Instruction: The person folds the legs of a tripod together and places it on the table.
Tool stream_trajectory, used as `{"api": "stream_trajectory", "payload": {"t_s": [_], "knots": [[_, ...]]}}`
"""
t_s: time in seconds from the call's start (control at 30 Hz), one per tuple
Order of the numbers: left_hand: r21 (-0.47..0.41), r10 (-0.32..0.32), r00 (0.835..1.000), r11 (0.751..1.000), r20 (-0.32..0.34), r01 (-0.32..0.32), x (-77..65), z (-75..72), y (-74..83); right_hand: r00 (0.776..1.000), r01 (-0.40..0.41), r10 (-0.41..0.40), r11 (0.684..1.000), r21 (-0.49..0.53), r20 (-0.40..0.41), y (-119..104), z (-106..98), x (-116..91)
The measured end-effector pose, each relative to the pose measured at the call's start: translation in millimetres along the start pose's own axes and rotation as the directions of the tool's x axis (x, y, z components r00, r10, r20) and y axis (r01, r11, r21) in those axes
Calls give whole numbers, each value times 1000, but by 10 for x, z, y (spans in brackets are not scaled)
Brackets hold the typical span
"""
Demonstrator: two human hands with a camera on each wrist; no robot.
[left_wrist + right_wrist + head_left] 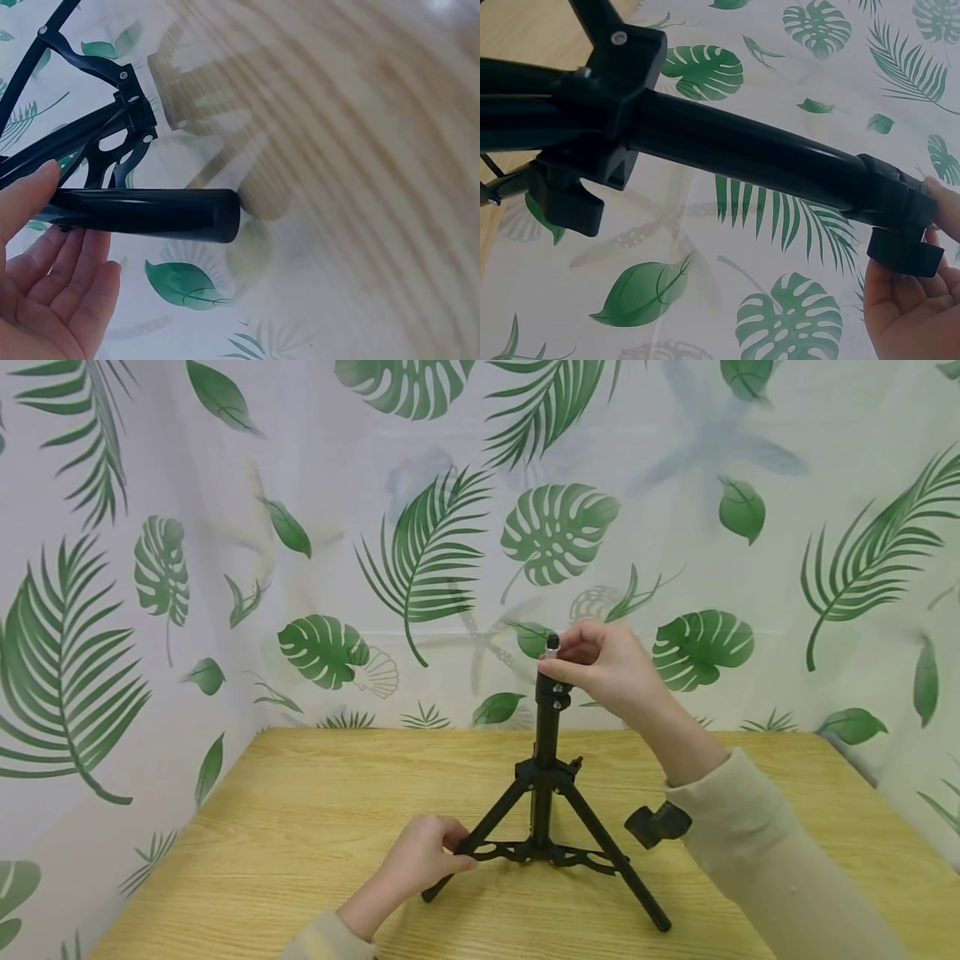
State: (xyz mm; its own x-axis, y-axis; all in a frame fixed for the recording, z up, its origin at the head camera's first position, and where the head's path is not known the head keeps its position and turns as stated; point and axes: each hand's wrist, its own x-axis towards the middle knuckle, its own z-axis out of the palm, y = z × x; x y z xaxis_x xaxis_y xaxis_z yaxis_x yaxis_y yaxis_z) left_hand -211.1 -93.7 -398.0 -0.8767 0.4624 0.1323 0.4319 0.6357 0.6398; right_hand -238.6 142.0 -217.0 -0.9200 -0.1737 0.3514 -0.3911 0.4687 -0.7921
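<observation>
A black tripod stand (pixel 547 735) stands upright on the table with its legs spread. My left hand (pixel 427 856) holds its left leg low down; in the left wrist view the thumb lies above the leg (pixel 157 214) and the fingers below it. At the top of the center column (pixel 757 154), my right hand (pixel 611 668) grips the stand by its upper collar, thumb on one side and fingers on the other. A black clamp knob (pixel 904 251) sits by those fingers in the right wrist view. Above the thumb, a silver-and-black tip (pixel 552 643) sticks up.
On the wooden table (pixel 315 793), a small black angled piece (pixel 652 824) shows beside the right sleeve, which partly covers it. A leaf-patterned cloth (pixel 420 568) hangs behind the table and along its sides. A second knob (pixel 574 206) juts from the leg hub.
</observation>
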Motion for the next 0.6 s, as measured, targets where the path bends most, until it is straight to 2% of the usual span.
{"api": "stream_trajectory", "payload": {"t_s": [0.13,0.4,0.6], "knots": [[-10,-13,1000,1000,8,13,-12,-13,-4,1000,10,-10,1000,-10,5,5,13,-5],[45,-39,999,998,-13,39,-20,-17,-8,1000,16,-16,1000,-22,-4,11,39,-22],[10,-31,999,999,-19,31,-13,-16,14,1000,21,-21,999,-35,-3,14,57,-38]]}}
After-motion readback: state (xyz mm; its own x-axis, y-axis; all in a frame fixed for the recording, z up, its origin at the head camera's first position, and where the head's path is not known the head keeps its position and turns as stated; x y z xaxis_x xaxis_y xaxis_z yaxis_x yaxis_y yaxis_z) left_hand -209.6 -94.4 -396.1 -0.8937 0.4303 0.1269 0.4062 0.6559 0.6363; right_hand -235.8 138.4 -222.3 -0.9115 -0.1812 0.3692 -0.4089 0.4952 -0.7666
